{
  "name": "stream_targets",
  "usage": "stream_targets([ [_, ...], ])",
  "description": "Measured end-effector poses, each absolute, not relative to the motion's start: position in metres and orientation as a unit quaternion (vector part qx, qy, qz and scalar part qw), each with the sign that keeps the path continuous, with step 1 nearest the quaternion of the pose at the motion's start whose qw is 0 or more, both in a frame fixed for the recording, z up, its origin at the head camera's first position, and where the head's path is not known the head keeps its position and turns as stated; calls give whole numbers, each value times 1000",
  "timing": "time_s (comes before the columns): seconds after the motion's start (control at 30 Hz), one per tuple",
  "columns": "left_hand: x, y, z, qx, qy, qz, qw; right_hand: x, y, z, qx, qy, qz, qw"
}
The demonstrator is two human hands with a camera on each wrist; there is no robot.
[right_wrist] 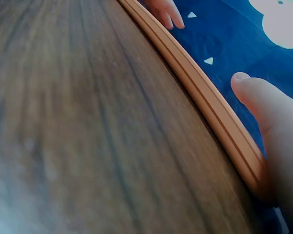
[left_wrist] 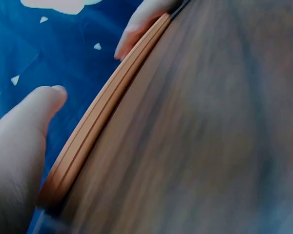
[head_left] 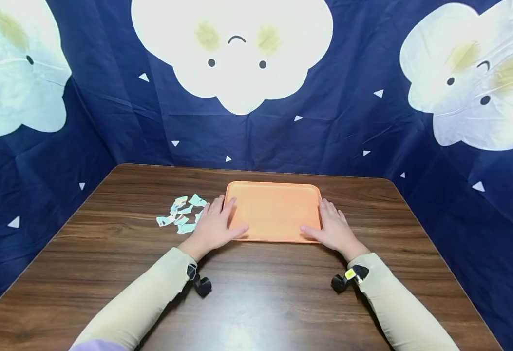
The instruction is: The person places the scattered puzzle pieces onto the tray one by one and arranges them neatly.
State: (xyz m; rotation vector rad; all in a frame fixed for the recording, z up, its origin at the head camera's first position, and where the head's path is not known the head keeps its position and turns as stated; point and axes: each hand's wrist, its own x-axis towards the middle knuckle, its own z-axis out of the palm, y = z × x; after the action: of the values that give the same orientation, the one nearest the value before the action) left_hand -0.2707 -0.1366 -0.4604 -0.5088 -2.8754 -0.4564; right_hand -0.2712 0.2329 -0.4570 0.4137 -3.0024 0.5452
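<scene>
Paper bits, left hand, orange tray, right hand: we see them in a row on the counter.
The paper bits lie just beside the left hand. Both hands touch the tray's side edges, fingers spread out, thumbs over it. Wide wood lies in front and to the right. The right wrist's yellow label is too small for us to read.

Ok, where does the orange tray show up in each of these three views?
Head: orange tray, slightly right of and below centre.
Left wrist: its edge, slanting from lower left to the top.
Right wrist: its edge, slanting from the top to lower right.
Shared landmark: blue backdrop with white triangles.
</scene>
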Motion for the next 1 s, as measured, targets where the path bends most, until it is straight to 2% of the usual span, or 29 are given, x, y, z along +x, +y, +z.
stream_targets([
  [0.17, -277, -155, -455, -145, -961, -174, 159, -272, 236, -458, 132, -974, 179, 43],
  [0.3, -282, -173, -453, -125, -960, -173, 181, -273, 237, -459, 128, -975, 177, 45],
  [1.0, -301, -251, -461, -40, -967, -198, 156, -275, 244, -461, 109, -976, 190, 17],
])
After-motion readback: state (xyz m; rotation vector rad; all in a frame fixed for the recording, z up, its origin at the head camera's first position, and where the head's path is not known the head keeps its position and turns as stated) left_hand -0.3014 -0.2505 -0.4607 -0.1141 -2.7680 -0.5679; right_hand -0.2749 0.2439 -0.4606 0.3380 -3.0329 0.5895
